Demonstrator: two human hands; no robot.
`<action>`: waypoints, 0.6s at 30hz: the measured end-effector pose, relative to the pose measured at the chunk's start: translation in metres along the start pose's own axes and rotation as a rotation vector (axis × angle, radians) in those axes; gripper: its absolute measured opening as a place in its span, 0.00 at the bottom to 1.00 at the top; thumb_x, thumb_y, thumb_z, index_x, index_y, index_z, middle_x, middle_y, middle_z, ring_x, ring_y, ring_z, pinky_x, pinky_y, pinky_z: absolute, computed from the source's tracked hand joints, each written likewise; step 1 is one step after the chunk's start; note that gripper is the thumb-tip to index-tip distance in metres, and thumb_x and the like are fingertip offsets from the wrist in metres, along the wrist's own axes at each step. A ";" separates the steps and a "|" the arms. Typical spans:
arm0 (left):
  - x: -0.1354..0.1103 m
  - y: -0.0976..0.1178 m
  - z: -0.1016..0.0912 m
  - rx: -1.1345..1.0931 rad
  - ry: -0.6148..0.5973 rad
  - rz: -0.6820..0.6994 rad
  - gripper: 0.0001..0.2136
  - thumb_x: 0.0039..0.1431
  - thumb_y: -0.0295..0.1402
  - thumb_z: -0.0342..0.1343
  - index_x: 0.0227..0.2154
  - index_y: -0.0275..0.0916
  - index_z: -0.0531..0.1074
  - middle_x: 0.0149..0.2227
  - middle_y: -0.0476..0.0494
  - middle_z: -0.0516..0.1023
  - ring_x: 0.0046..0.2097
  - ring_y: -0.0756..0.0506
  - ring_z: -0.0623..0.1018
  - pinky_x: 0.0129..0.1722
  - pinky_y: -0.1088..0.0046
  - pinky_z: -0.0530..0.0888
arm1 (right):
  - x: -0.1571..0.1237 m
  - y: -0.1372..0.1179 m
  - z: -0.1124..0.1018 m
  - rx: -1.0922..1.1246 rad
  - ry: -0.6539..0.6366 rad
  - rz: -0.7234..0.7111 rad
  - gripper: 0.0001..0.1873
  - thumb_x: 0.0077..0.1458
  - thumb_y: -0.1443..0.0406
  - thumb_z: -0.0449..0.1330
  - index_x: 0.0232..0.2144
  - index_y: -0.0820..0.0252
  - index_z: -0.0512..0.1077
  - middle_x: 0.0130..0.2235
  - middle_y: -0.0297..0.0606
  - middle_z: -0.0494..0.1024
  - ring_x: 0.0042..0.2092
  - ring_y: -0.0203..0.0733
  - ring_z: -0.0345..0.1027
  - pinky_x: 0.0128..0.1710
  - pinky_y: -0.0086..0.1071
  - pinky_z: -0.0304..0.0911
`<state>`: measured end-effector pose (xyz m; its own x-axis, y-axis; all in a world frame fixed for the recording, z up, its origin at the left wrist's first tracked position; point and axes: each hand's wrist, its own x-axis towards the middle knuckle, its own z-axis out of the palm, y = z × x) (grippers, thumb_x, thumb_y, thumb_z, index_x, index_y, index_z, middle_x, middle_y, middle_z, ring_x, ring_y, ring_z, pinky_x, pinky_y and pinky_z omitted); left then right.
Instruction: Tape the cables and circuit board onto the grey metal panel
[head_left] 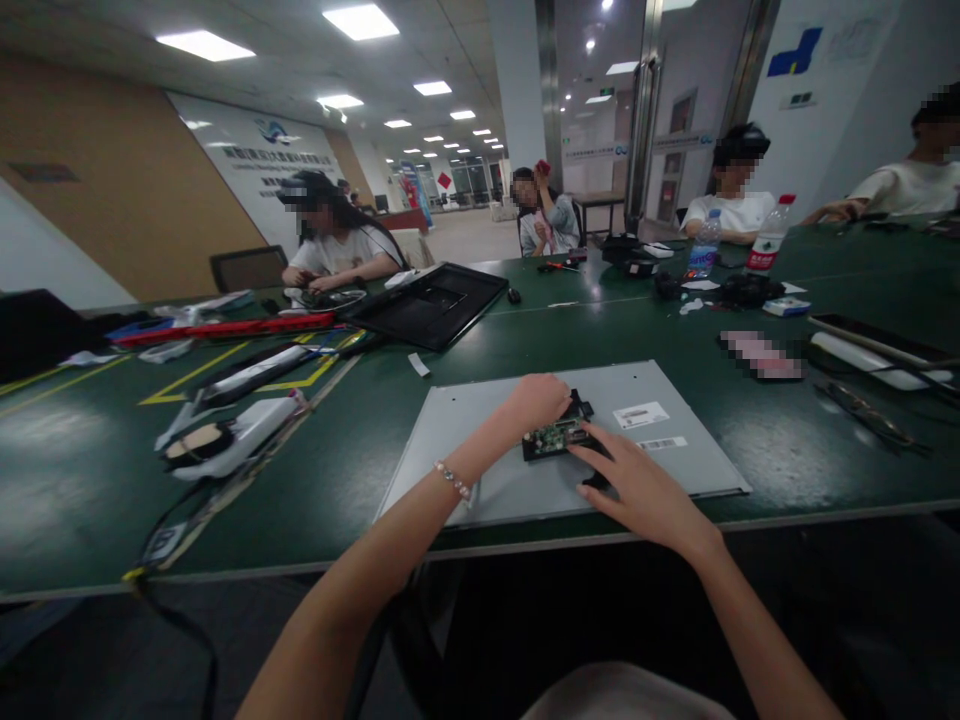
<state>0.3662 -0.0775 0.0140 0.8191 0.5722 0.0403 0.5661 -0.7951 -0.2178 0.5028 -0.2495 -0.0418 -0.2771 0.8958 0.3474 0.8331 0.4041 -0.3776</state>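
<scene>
A green circuit board (555,438) in a black bracket lies over a flat grey metal panel (480,430), which rests near the table's front edge. My left hand (541,402), with a beaded bracelet at its wrist, reaches across to the far side of the board. Its fingers are curled at the bracket's black upper part, and the fingertips are partly hidden. From the right, my right hand (641,485) has its fingertips on the board's right side, the thumb nearer me, with a black part of the bracket between. White labels (641,415) show on the panel.
Behind the panel lies a large black frame (439,300). White devices and cables (240,435) are at left, a pinkish phone (761,355) at right, with bottles (769,240) farther back. Several people sit around the green table (337,480); one person's hands (319,285) work at far left.
</scene>
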 end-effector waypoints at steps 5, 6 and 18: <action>-0.008 -0.045 -0.002 -0.145 0.073 -0.153 0.17 0.67 0.34 0.42 0.49 0.41 0.75 0.46 0.40 0.80 0.47 0.42 0.79 0.47 0.68 0.72 | 0.000 0.000 0.000 0.009 -0.001 0.000 0.28 0.62 0.58 0.54 0.63 0.51 0.60 0.68 0.43 0.55 0.66 0.52 0.52 0.63 0.52 0.53; -0.010 -0.060 0.001 -0.154 0.089 -0.191 0.18 0.67 0.34 0.42 0.50 0.41 0.74 0.47 0.41 0.80 0.48 0.43 0.78 0.49 0.69 0.71 | 0.000 0.000 0.000 0.008 -0.002 0.000 0.28 0.62 0.58 0.54 0.63 0.51 0.60 0.68 0.43 0.54 0.66 0.52 0.52 0.63 0.52 0.53; -0.087 -0.205 0.058 -0.178 0.096 -0.545 0.18 0.62 0.27 0.45 0.52 0.25 0.67 0.62 0.26 0.63 0.62 0.38 0.62 0.58 0.55 0.63 | -0.001 -0.003 -0.002 -0.004 -0.018 0.014 0.27 0.63 0.57 0.53 0.63 0.52 0.60 0.68 0.44 0.55 0.66 0.52 0.53 0.63 0.51 0.53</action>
<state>0.1733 0.0473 -0.0014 0.4049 0.8943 0.1905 0.9086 -0.4168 0.0257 0.5018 -0.2517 -0.0389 -0.2737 0.9045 0.3270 0.8386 0.3909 -0.3793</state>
